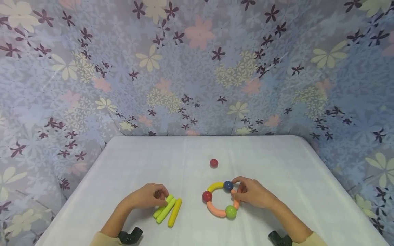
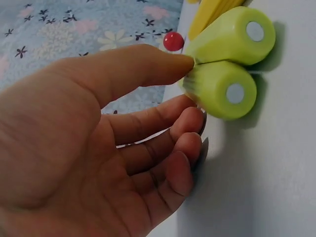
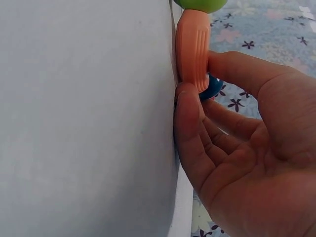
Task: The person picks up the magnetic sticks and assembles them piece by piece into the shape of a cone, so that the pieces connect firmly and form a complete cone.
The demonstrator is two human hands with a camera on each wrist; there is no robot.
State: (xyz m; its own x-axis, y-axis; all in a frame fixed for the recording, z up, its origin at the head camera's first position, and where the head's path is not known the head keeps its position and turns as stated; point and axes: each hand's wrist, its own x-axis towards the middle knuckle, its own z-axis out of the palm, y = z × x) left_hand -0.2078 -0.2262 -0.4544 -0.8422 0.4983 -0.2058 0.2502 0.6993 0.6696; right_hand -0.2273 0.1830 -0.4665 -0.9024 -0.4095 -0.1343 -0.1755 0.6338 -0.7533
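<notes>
My left hand (image 1: 150,195) pinches a light green rod (image 2: 222,94) between thumb and fingertips. A second light green rod (image 1: 166,210) lies against it, and a yellow rod (image 1: 174,212) rests just to the right. Pale round discs show in the green rods' ends in the left wrist view. With thumb and fingers, my right hand (image 1: 257,193) grips an orange curved piece (image 3: 192,49) on the right side of a ring. A blue ball (image 1: 228,186), a green ball (image 1: 231,212), a red ball (image 1: 207,196), a yellow curved piece (image 1: 215,186) and another orange curved piece (image 1: 215,209) form the rest.
A loose red ball (image 1: 213,163) sits beyond the ring on the white-covered table (image 1: 147,153). Flowered cloth (image 1: 197,68) hangs behind the table's far edge. Dark wrist-worn devices show near both sleeves.
</notes>
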